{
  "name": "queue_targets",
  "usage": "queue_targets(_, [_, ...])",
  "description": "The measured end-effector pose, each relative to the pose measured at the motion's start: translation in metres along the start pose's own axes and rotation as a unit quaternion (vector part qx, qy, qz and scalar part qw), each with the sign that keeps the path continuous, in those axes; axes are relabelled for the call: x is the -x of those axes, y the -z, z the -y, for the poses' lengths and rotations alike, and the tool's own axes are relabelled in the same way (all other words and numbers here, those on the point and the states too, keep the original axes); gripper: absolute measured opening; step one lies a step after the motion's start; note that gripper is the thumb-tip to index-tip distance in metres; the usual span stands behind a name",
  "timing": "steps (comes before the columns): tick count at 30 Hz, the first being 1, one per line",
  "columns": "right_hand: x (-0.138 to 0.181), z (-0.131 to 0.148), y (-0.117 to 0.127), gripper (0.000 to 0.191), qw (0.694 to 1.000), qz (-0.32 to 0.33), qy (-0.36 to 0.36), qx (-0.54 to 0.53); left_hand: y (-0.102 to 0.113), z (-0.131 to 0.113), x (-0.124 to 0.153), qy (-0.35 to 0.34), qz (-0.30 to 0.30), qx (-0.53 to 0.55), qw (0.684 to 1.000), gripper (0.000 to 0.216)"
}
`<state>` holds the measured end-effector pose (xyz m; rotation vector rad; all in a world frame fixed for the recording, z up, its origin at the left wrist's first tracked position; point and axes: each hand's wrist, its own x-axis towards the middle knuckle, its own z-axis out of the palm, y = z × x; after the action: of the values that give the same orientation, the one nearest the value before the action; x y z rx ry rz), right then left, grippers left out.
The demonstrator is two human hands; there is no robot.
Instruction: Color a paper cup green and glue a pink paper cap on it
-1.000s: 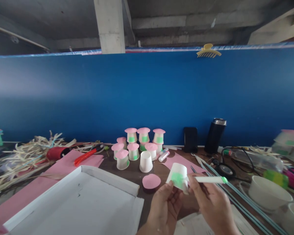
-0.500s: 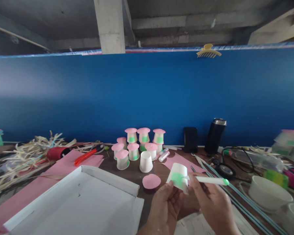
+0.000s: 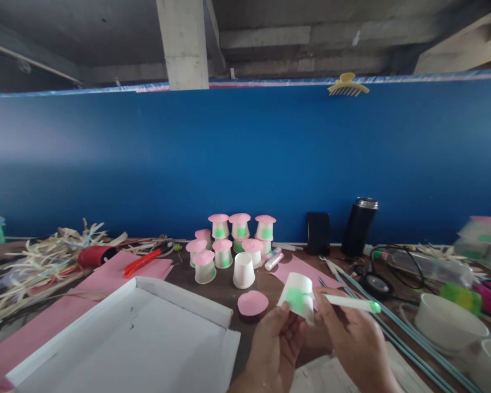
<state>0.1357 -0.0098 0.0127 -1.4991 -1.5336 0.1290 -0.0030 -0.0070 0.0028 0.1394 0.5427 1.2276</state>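
Observation:
My left hand grips a white paper cup, tilted, with a green coloured patch on its side. In my right hand is a white marker with a green end pointing right; its tip is at the cup's right side. A pink paper disc lies on the table left of the held cup. Behind the disc, a plain white cup stands upside down. Several upturned cups with pink discs on top and green patches, such as this capped cup, stand grouped and partly stacked.
A white box lid fills the front left, over pink paper. Red-handled scissors, a glue stick, a black phone and a dark flask lie or stand behind. Blue-grey strips and a white bowl are right.
The marker has shifted very slightly against the cup, and the green patch reaches a little farther to the right. My left hand and the cup have barely moved.

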Motion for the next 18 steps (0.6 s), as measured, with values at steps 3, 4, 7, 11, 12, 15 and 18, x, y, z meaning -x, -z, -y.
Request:
queue_targets(3, [-0.0006,0.0014,0.0004,0.033,1.000,0.006,0.007,-0.006,0.0000,0.0003,0.0003,-0.002,-0.005,-0.001,1.000,0.012])
queue_targets(4, [-0.0006,0.0021,0.0007,0.033,1.000,0.006,0.008,-0.008,0.0001,0.0005,0.0003,-0.001,-0.006,-0.001,1.000,0.011])
queue_targets(7, [-0.0006,0.0039,0.0016,0.034,1.000,-0.002,0.011,-0.001,0.0005,0.0007,0.0004,0.000,-0.004,0.000,1.000,0.009])
queue_targets(11, [-0.0011,0.0056,0.0026,0.034,1.000,0.006,0.017,-0.005,0.0010,0.0002,-0.0002,-0.002,-0.001,-0.005,1.000,0.013])
queue_targets(12, [-0.0011,0.0058,0.0027,0.034,1.000,0.009,0.014,-0.010,0.0012,0.0002,-0.0005,-0.003,0.001,-0.007,1.000,0.014])
queue_targets(15, [-0.0005,0.0062,0.0025,0.036,1.000,0.012,-0.001,-0.021,0.0018,0.0008,-0.0010,-0.001,0.006,-0.005,1.000,0.014])
queue_targets(18, [0.0008,0.0062,0.0028,0.034,1.000,0.007,-0.005,-0.023,0.0015,0.0013,-0.0006,0.005,0.004,-0.002,1.000,0.013])
